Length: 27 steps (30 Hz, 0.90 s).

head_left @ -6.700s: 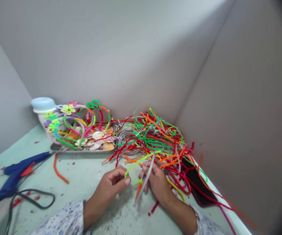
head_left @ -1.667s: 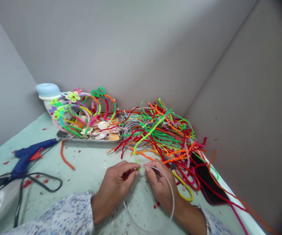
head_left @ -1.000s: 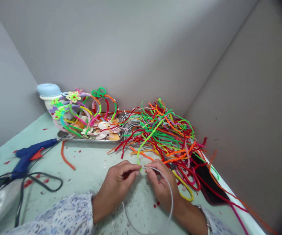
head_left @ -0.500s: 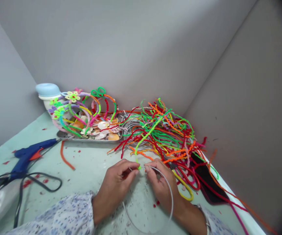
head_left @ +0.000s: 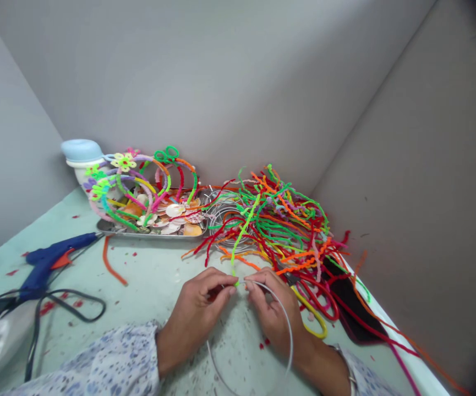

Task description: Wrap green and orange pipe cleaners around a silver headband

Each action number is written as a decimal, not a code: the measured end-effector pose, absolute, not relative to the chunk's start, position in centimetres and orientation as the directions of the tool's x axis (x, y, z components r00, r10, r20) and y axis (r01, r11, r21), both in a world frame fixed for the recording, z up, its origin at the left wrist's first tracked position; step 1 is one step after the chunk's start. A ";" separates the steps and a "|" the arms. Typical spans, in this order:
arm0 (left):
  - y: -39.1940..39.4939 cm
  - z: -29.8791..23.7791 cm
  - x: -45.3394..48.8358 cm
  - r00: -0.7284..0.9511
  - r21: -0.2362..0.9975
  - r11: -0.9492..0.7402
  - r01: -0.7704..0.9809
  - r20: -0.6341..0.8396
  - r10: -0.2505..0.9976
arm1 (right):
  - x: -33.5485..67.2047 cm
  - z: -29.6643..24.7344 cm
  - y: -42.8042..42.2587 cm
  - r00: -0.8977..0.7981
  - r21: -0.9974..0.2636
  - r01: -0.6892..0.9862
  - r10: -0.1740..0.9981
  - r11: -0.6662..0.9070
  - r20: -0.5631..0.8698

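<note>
Pinching the lower end of a lime-green, fuzzy pipe cleaner (head_left: 245, 228) at one end of a thin, whitish, curved hoop (head_left: 291, 341), the left hand (head_left: 202, 302) has its thumb and forefinger closed together, while the right hand (head_left: 277, 308) grips the hoop just beside them. The hoop curves down below both hands, above the pale green tabletop (head_left: 151, 286), and the pipe cleaner's free length slants up in front of a tangled, multicoloured pipe-cleaner pile (head_left: 287, 220).
</note>
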State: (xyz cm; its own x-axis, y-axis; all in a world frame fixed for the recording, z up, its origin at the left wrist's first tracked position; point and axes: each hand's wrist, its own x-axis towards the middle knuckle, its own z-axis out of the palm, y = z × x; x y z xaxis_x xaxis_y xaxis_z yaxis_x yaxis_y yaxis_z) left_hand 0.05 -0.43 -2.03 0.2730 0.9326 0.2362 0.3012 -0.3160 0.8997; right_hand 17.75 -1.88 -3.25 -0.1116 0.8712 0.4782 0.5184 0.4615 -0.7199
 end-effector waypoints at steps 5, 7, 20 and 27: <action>-0.4 -1.8 0.1 0.300 0.903 -0.290 0.317 0.195 0.934 | 17.8 -3.2 -1.9 -0.135 -0.707 0.516 0.861 0.484 0.491; -0.5 -1.8 0.0 0.313 0.907 -0.282 0.312 0.182 0.932 | 17.8 -3.1 -1.9 -0.143 -0.695 0.526 0.856 0.491 0.496; -0.5 -1.9 0.0 0.355 0.928 -0.256 0.269 0.152 0.922 | 17.6 -2.9 -1.9 -0.176 -0.632 0.551 0.817 0.544 0.550; -0.8 -2.3 0.2 0.278 0.952 -0.171 0.254 0.097 0.956 | 17.7 -3.1 -2.0 -0.161 -0.636 0.565 0.826 0.525 0.539</action>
